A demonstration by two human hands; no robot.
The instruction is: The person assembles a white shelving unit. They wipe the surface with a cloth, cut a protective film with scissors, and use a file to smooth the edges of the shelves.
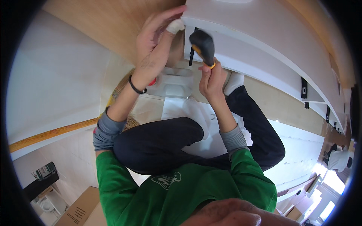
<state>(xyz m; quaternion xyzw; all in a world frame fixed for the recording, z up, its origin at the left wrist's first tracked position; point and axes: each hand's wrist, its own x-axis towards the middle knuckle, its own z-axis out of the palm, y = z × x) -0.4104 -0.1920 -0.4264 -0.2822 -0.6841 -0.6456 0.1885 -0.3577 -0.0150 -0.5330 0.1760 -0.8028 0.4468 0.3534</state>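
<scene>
Clasping a black tool (pixel 203 45) pointing far, the right hand (pixel 213 82) sits near-right of the left hand (pixel 153 39), whose unclear grip adjoins a white panel (pixel 241 18).

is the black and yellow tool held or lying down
Held: the fingers of the right hand close around the black and yellow tool near its yellow ring.

Left hand (pixel 152 33): forward, fingers extended. Right hand (pixel 213 82): nearer the torso (pixel 196 190), fingers curled closed. Both forearms (pixel 126 95): angled inward.
</scene>
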